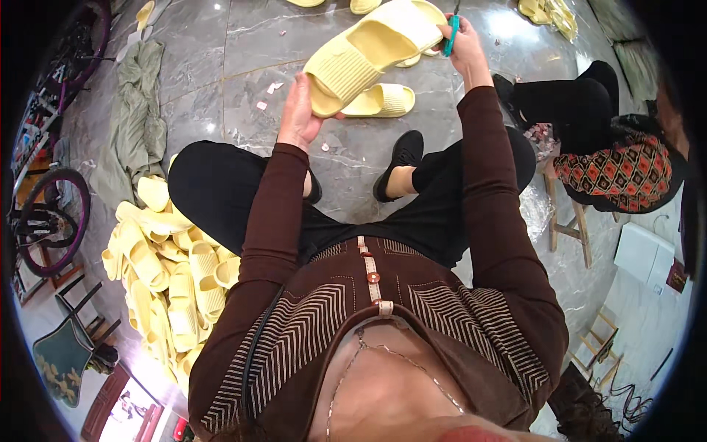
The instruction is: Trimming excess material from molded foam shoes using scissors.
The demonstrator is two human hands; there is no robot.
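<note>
A pale yellow foam slide sandal is held raised above the grey marble floor, ahead of the seated person's knees. Its sole is thick and rounded, the heel end ribbed with fine parallel grooves, and a broad smooth strap arches over the forefoot. The left hand cups the ribbed heel end from below, fingers closed around the edge of the sole. The right hand is closed on a slim teal-handled tool, held against the toe end of the sandal; the tool's tip is too small to make out. Both forearms wear close-fitting dark brown knit sleeves.

Directly beneath the held sandal lies a second yellow slide, flat on the floor, with more of the same kind partly hidden behind it. Small pale scraps are scattered over the polished, veined stone nearby. To the person's left, a loose heap of yellow sandals rests beside the black trouser leg, ribbed soles and curved straps lying at all angles. A crumpled olive-green cloth stretches along the floor beyond the heap. To the right, another person in a patterned red and black top sits on a wooden stool.
</note>
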